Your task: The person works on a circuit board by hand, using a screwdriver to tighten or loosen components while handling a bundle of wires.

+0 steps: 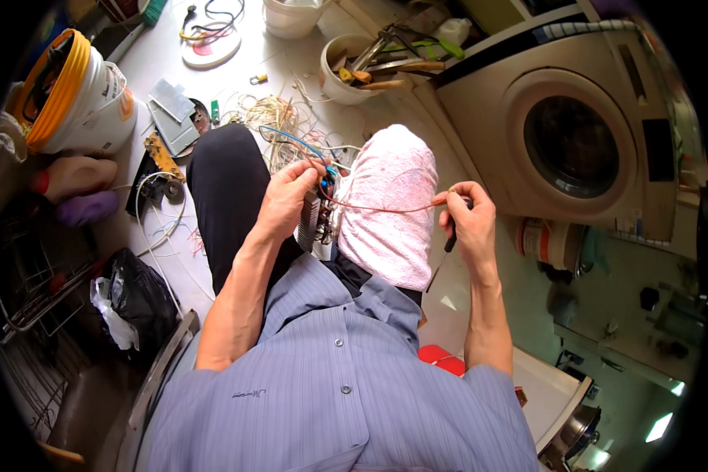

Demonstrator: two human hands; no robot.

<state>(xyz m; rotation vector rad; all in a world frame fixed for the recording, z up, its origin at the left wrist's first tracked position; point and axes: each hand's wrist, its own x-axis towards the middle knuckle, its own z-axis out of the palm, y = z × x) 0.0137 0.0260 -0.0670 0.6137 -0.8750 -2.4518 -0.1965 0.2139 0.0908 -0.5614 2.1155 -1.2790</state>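
My left hand (296, 189) pinches a thin red-brown wire (377, 208) at an electronic assembly (316, 216) with blue parts and a metal heatsink, lying between my knees. My right hand (468, 216) is closed on a black-handled screwdriver (450, 242), its shaft pointing down, and also pinches the other end of the red-brown wire, which sags slightly between my hands. A blue cable (279, 134) runs out from the assembly. My right knee is covered by a pink towel (389, 173); my left is in black trousers (220, 181).
Tangled pale wires (263, 114), dismantled metal parts (173, 126), a yellow-rimmed bucket (94, 110) and a black bag (141, 299) lie around the floor. A pail of tools (338, 86) stands ahead. A washing machine (476, 118) is at the right, a tray (551, 385) at lower right.
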